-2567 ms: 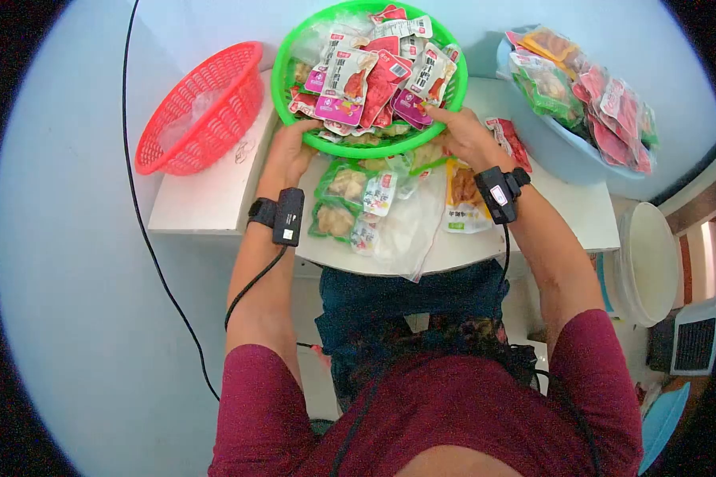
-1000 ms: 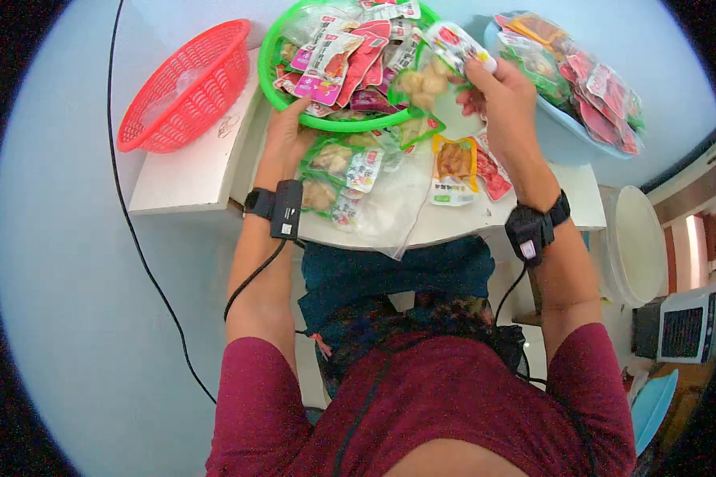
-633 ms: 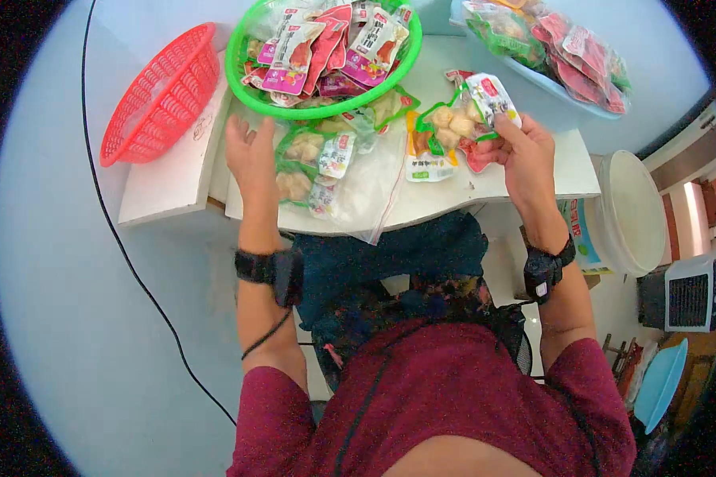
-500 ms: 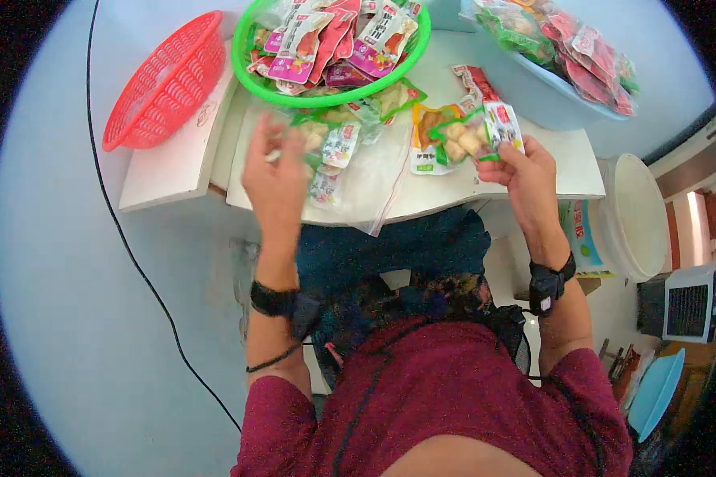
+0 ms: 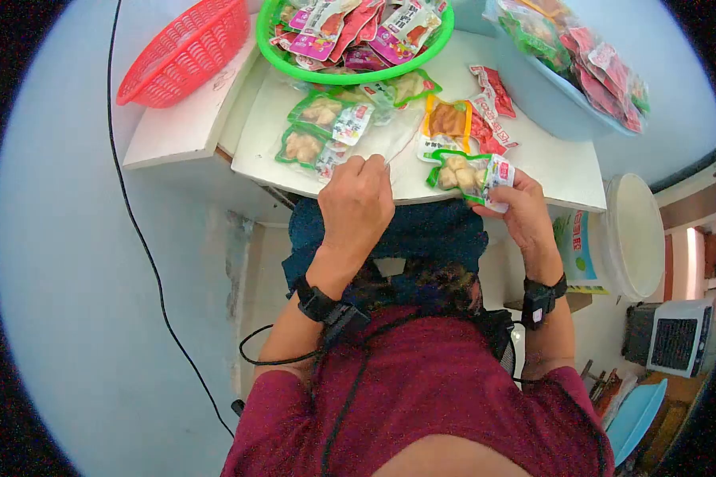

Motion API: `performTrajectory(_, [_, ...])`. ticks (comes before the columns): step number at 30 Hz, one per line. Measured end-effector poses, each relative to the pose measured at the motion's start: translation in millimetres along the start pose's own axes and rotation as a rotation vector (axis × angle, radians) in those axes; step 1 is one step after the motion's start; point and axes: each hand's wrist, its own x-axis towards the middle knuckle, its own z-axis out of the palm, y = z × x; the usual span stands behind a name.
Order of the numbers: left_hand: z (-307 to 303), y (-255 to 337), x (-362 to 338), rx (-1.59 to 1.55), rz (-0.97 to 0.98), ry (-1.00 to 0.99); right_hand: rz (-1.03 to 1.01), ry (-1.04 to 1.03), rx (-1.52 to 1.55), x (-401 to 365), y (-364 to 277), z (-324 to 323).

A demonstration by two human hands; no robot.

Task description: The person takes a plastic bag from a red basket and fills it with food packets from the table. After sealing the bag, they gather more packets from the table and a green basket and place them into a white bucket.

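Observation:
My right hand [image 5: 525, 213] grips a green-edged snack packet [image 5: 463, 175] by its white printed end, pale chunks showing through its window. My left hand [image 5: 356, 205] is closed at the table's front edge, pinching the edge of a clear plastic bag [image 5: 390, 137] that lies flat on the table. Two more green-edged packets, an upper one [image 5: 323, 113] and a lower one [image 5: 302, 148], lie just beyond the left hand. Behind the held packet are an orange-edged packet [image 5: 449, 121] and red packets [image 5: 495, 91].
A green basket [image 5: 354, 78] heaped with packets stands at the back of the white table [image 5: 565, 173]. To its left is a red basket [image 5: 184, 54]; to the right, a light-blue basin [image 5: 533, 87] full of packets. A white bucket [image 5: 636, 238] stands right of the table.
My left hand has moved right and toward me, from above the green packets to the bag's edge. The right hand still holds its packet, now lower. The whole view has shifted slightly.

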Motion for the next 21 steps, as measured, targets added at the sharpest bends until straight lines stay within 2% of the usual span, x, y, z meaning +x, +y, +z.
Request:
performTrajectory(3, [1, 2, 2, -0.004, 0.011, 0.084, -0.006, -0.055, 0.122, -5, 2, 3])
performTrajectory(8, [-1, 4, -1, -0.031, -0.031, 0.112, 0.012, -0.159, 0.307, -18, -3, 16])
performTrajectory(18, [-3, 12, -2, -0.089, -0.097, 0.177, 0.036, -0.27, 0.29, -16, -7, 56])
performTrajectory(21, [-11, 16, 0, -0.069, -0.09, 0.108, 0.041, -0.313, 0.328, -11, -6, 69])
